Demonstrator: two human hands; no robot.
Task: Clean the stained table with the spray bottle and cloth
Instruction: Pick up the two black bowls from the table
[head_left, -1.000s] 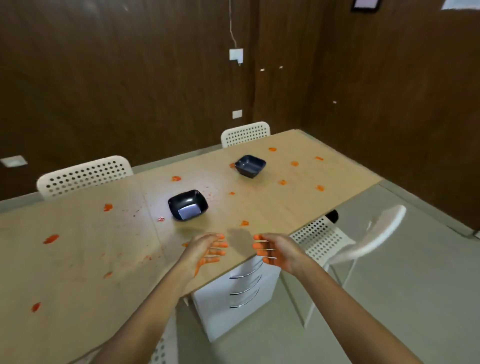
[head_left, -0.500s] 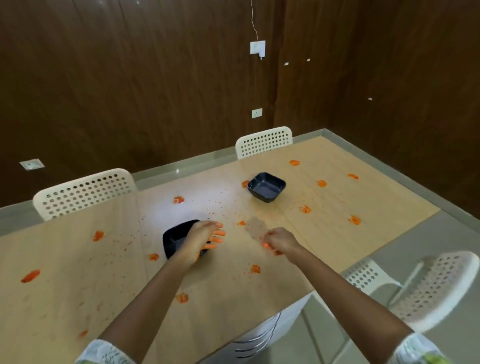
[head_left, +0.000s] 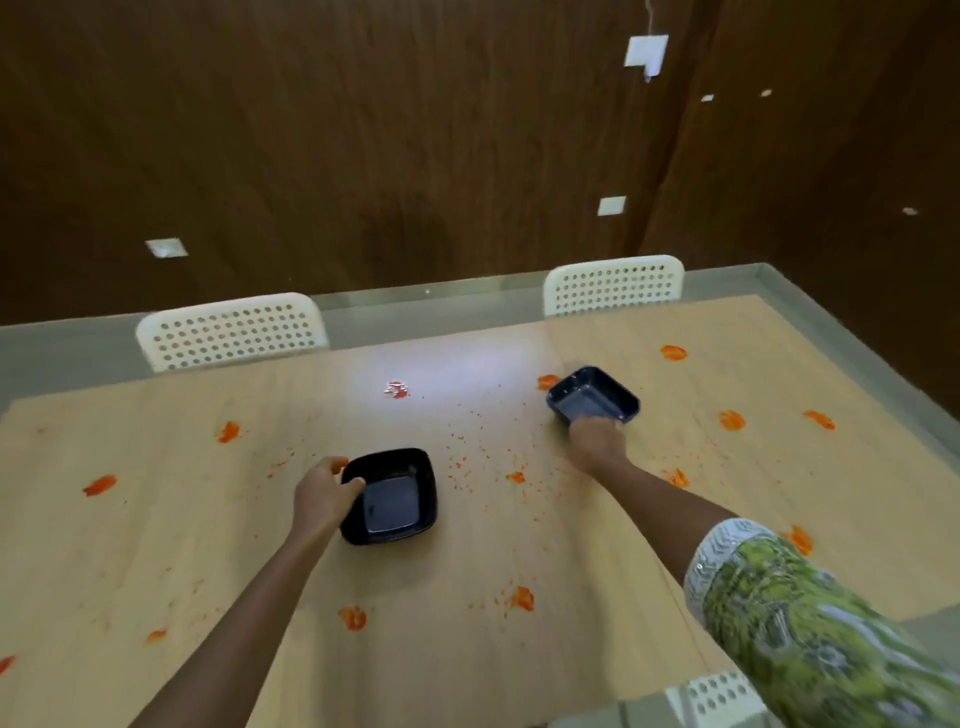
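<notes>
Table: light wood top fills the lower two thirds of the frame, marked with orange-red smears and fine specks from the left edge to the right. No spray bottle or cloth is visible anywhere in frame.

Left hand, lower centre-left: fingers and thumb curled over the left rim of the near black bowl, pinching that rim. This bowl sits flat on the wood.

Right hand, centre-right: fingers wrapped on the near edge of the far black bowl. That bowl is tilted, far side raised toward the upper right; whether its near edge touches the wood cannot be told.

Judgement: both bowls are gripped by their edges to be cleared off, so the stained surface is free before any wiping. Edge grips suit shallow dishes with no handle.

Contents: both interiors look dark with a pale glossy reflection on the floor. No food or liquid is plainly visible; residue cannot be ruled out given blur.

Two white perforated chairs stand at the far side, top centre. Patterned sleeve at lower right.
</notes>
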